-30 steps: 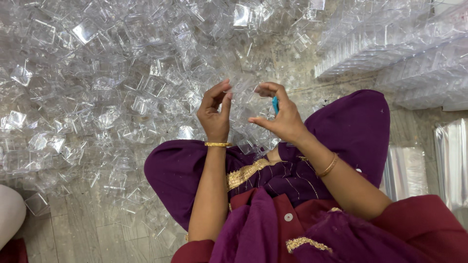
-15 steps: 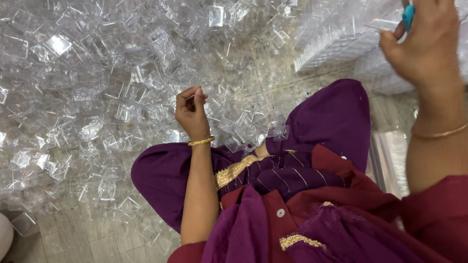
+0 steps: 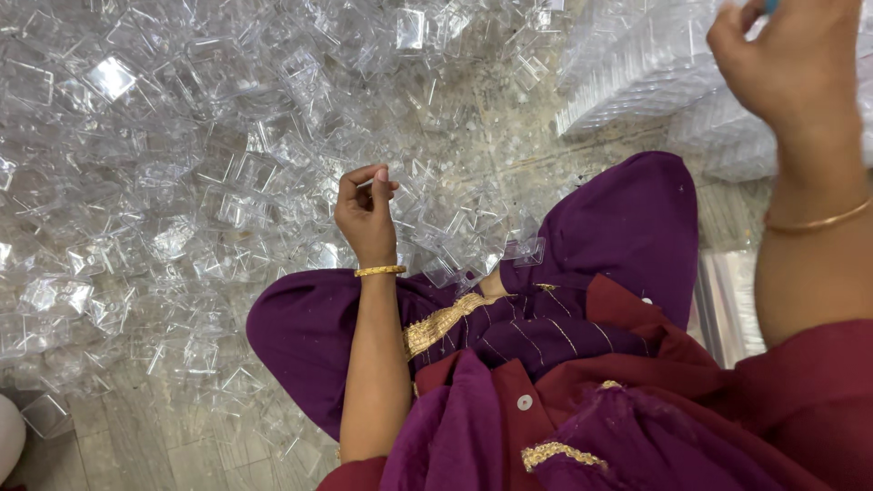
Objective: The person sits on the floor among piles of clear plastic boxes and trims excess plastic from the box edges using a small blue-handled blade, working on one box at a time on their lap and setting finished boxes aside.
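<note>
Clear plastic pieces [image 3: 209, 173] are lying heaped across the floor [image 3: 136, 436]. One small piece is being pinched in the left hand [image 3: 366, 216] above the heap. A blue thing [image 3: 773, 5] is being gripped by the right hand [image 3: 791, 64], far right, over stacked clear trays [image 3: 637, 68].

Right hand [image 3: 789, 56]: fingertips cut off by the top edge; a blue thing [image 3: 773, 5] pinched there shows only as a sliver, kind unclear. Left hand [image 3: 366, 216]: fingers curled inward, so whether they hold a clear piece cannot be told. Stacked clear trays [image 3: 637, 68] behind the right hand run off the frame. White object [image 3: 9, 436] at lower left is mostly cropped.
</note>
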Available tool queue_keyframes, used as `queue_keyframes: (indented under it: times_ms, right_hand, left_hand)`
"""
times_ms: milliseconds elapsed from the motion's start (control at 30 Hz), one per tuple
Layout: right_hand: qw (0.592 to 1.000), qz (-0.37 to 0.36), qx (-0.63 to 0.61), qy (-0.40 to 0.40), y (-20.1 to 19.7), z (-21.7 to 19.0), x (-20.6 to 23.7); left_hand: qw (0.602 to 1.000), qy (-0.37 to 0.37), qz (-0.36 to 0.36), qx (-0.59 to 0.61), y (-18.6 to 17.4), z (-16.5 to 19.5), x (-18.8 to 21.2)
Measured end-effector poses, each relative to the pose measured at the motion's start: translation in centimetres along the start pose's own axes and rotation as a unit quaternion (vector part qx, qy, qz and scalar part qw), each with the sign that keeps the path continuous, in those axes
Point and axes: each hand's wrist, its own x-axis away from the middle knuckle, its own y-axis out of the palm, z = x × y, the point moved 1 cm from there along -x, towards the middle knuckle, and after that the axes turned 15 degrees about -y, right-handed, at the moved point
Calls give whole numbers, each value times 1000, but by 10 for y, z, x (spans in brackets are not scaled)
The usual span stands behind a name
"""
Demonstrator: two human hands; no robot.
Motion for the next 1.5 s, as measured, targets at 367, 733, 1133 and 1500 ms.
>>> queue_keyframes:
  times_ms: [367,733,1133,1500]
  right_hand:
    - [976,-151,-123,102,254,-12,-70]
    - [961,-240,-54,125,307,-52,-40]
    - [770,-25,-610,185,151,-148,1]
    - [801,-23,-579,154,169,-187,8]
  left_hand:
    - [999,-34,-3,-22,5,-10,-11]
    - [998,-45,-1,-36,15,-10,-20]
    - [977,37,-210,-25,22,7,2]
    - [974,-58,-206,81,20,-3,2]
